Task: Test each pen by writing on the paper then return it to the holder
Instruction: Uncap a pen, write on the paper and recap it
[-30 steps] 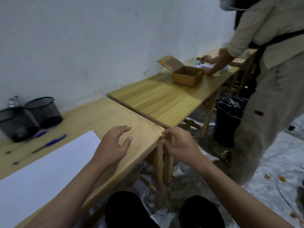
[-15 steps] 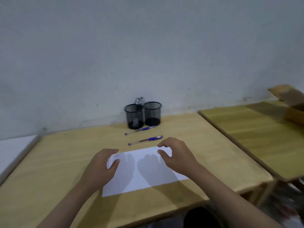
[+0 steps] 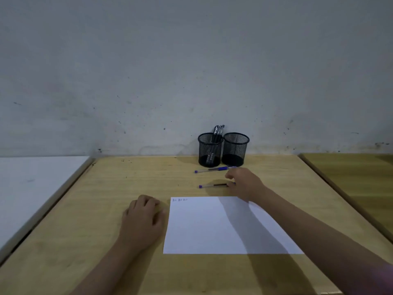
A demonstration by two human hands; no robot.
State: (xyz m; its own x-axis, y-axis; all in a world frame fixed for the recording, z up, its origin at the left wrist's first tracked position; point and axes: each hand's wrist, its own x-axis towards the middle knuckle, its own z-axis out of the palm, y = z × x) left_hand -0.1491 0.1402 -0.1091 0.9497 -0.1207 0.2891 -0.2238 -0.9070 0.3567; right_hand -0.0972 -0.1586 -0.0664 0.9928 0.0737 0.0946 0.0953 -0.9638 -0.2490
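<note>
A white paper [image 3: 212, 228] lies on the wooden desk [image 3: 119, 182], with small marks in its top left corner. Two mesh holders stand at the wall: the left holder [image 3: 210, 150] has black pens in it, and the right holder [image 3: 235, 149] looks empty. A blue pen [image 3: 213, 169] lies in front of them. A second pen [image 3: 212, 185] lies nearer the paper. My right hand [image 3: 245, 183] reaches over that pen's right end, thumb touching it, and the pen is flat on the desk. My left hand [image 3: 142, 220] rests loosely curled on the desk, left of the paper.
A white surface [image 3: 32, 188] adjoins the desk on the left. Another wooden table [image 3: 359, 179] stands to the right, across a narrow gap. The grey wall [image 3: 191, 71] runs right behind the holders.
The view swung left from the neighbouring tables to this desk. Both hands came off the paper: my right hand reached forward to the nearer pen, my left settled beside the paper.
</note>
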